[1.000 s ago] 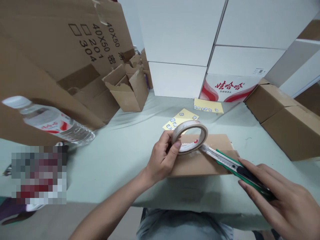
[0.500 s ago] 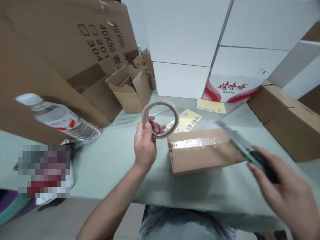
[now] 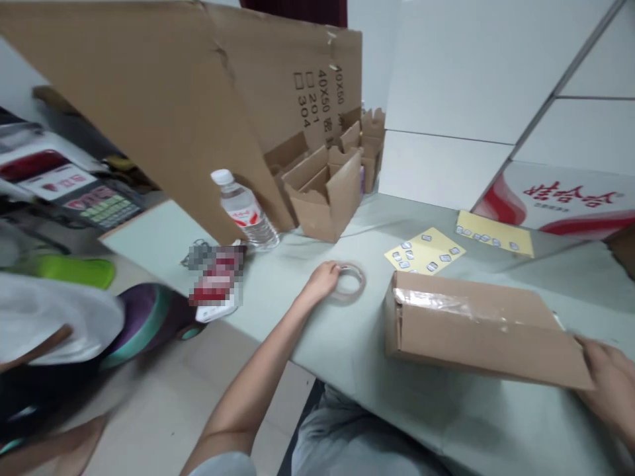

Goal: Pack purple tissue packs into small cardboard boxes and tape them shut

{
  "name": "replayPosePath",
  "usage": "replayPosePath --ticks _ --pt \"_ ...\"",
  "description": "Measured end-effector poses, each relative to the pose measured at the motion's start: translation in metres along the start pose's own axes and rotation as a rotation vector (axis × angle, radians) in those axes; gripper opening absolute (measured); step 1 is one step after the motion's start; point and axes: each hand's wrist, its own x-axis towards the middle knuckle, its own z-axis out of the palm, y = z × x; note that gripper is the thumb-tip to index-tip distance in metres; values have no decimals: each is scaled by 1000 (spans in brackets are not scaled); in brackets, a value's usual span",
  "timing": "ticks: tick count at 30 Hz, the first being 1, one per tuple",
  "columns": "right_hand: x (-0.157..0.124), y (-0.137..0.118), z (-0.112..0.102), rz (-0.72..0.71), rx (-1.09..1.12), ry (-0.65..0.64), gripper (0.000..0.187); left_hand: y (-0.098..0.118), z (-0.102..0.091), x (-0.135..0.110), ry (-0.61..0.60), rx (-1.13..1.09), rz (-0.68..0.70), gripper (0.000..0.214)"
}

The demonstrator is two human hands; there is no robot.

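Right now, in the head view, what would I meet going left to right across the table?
plastic water bottle → left hand → roll of tape → taped cardboard box → right hand

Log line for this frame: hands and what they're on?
left hand: touching tape roll lying flat on table | right hand: on end of taped cardboard box

A pale green cloth-covered worktop [image 3: 337, 350] holds a flat beige tape roll [image 3: 351, 283] beside a closed brown cardboard carton [image 3: 471, 330] sealed with clear tape. Toward the back edge lie two yellow sticker sheets [image 3: 425, 251] and stand an open brown carton [image 3: 322, 198] and a clear plastic water bottle [image 3: 243, 208].
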Motion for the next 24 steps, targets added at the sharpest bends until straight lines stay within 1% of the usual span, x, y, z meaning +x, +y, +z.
replayPosePath --ticks 1,3,4,5,6,7,8,10,11,13,14,16,18,19,20,22,24 --pt "3 -16 -13 79 -51 11 51 3 1 -2 38 22 41 37" --pt "12 -52 -46 203 -26 -18 49 14 3 -10 123 39 157 45" --pt "17 -71 -63 237 -7 14 49 23 4 -16 160 35 228 51" --pt "22 -92 -79 233 17 78 49 33 3 -24 188 24 303 57" --pt "27 -113 -92 189 41 176 48 43 3 -34 205 10 380 61" --pt "31 -134 -101 92 72 152 50 54 2 -44 225 -5 454 63" --pt "35 -155 -105 -41 78 82 52 64 0 -53 253 -19 529 60" --pt "43 -191 -103 -249 50 -17 58 80 -3 -69 354 -70 648 47" --pt "46 -207 -98 -327 6 -47 61 83 -6 -74 416 -115 670 40" --pt "53 -229 -86 -436 -57 -76 70 80 -12 -78 553 -220 630 30" --pt "56 -235 -82 -478 -56 -97 73 74 -17 -78 622 -251 586 27" --pt "61 -237 -80 -525 9 -135 74 53 -28 -78 754 -244 517 26" --pt "63 -228 -84 -507 66 -134 72 25 -40 -80 835 -149 469 27" --pt "63 -220 -85 -472 67 -111 72 11 -45 -82 846 -91 437 28" --pt "62 -210 -86 -431 54 -87 73 -3 -49 -85 838 -40 398 28" --pt "60 -189 -83 -367 17 -66 76 -27 -54 -94 781 47 313 24" --pt "58 -169 -78 -325 -4 -104 84 -40 -52 -103 672 94 261 19"
